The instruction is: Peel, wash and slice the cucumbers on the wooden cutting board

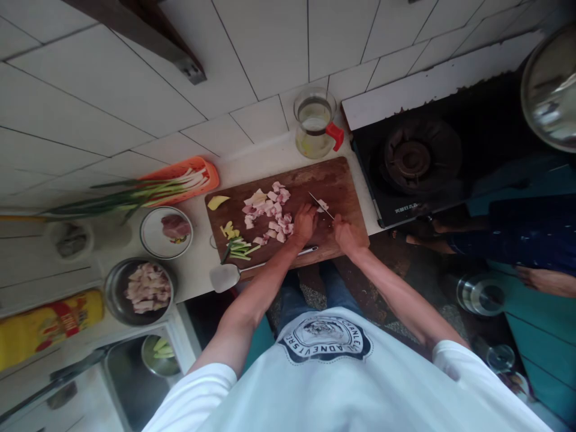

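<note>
A wooden cutting board lies on the counter with a heap of cut pink meat pieces on its middle. My left hand presses on meat at the right edge of the heap. My right hand grips a knife, whose blade points up-left beside a small meat piece. Sliced ginger and green onion strips sit on the board's left part.
A glass jug with a red handle stands behind the board. A gas stove is right of it. A metal spatula, a plate with meat, a bowl of cut meat, an orange tray of scallions and a sink lie left.
</note>
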Motion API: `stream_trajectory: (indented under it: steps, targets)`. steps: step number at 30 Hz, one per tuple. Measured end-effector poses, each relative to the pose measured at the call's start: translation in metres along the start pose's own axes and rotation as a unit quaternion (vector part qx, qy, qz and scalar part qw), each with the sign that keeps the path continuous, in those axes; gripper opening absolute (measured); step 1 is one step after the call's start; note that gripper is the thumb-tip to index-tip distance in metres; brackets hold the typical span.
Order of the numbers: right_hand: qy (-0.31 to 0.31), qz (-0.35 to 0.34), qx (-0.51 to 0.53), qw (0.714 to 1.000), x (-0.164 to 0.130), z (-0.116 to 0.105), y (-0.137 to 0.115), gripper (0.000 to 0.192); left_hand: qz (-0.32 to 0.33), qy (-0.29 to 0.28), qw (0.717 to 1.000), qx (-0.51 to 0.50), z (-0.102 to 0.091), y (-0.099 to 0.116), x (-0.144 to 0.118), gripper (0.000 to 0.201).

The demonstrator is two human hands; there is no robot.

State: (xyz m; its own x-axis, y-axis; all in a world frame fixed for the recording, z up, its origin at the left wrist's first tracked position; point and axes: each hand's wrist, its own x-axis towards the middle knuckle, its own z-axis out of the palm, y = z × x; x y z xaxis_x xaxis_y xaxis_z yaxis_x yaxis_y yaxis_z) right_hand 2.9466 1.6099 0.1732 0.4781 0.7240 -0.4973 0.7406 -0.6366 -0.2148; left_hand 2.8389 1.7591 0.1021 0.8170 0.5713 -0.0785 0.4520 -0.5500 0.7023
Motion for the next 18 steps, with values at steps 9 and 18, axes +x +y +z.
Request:
stream_trajectory:
  steps: [9, 18]
  targets:
    - [0.023, -0.007, 0.036, 0.999, 0.033, -0.004, -0.017, 0.047, -0.003, 0.002, 1.000, 0.008, -0.001, 0.001, -0.005, 0.030]
    - [0.004, 0.035, -0.009, 0.999, -0.025, -0.010, 0.009, 0.042, 0.010, 0.099, 0.993, 0.068, -0.011, -0.007, -0.035, 0.019]
